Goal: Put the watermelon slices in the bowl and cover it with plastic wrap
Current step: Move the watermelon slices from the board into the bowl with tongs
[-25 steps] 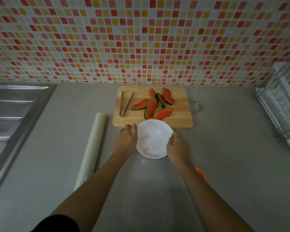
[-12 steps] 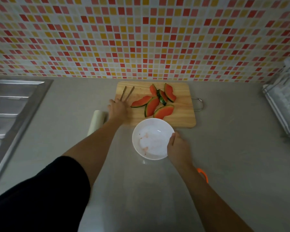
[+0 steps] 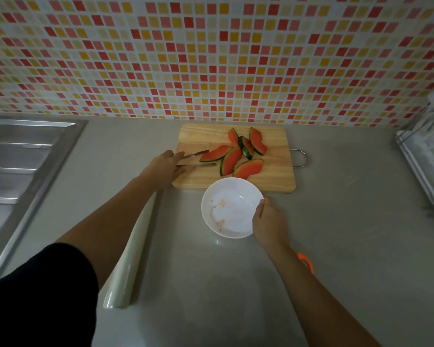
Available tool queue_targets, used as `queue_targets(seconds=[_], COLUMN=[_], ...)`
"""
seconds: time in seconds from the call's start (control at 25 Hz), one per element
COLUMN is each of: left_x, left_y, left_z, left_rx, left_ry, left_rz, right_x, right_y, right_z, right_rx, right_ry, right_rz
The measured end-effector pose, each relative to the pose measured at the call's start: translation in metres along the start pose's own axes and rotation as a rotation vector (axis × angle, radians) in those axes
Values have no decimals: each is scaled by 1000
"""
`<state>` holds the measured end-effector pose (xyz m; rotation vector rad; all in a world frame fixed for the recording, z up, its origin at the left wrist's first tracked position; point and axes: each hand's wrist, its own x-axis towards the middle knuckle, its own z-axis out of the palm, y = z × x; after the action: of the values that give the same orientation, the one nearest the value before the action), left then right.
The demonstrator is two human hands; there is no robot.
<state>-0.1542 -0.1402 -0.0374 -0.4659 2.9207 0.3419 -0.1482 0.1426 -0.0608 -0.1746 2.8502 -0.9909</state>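
Observation:
Several red watermelon slices (image 3: 236,156) with green rind lie on a wooden cutting board (image 3: 273,176) near the tiled wall. My left hand (image 3: 164,166) grips metal tongs (image 3: 198,159) at the board's left edge, their tips spread on either side of the leftmost slice. A white bowl (image 3: 229,209), holding only pink juice stains, sits on the counter just in front of the board. My right hand (image 3: 267,221) holds its right rim. A roll of plastic wrap (image 3: 133,249) lies lengthwise on the counter under my left forearm.
A steel sink drainboard (image 3: 23,176) fills the left side. A wire dish rack (image 3: 426,161) stands at the right edge. An orange object (image 3: 306,261) peeks out behind my right forearm. The board has a metal handle (image 3: 300,159) on its right.
My left hand left the bowl, reached to the board's left edge and picked up the tongs, which now point right toward the slices. My right hand stayed on the bowl.

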Motion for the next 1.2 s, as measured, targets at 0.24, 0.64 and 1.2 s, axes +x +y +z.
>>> queue_targets(seconds=[0.24,0.64,1.2], left_x=[14,6,-122], left_y=[7,17,35], left_z=[-3,-1,1], left_rx=[23,-747,-394], left_ry=[20,59,3], left_rz=[47,-364,149], right_x=[1,-1,0], right_y=[-1,1,1], right_z=[0,-2,-4], right_rx=[-9,82,81], right_ry=[-7,-21,-48], right_rz=[-11,34,34])
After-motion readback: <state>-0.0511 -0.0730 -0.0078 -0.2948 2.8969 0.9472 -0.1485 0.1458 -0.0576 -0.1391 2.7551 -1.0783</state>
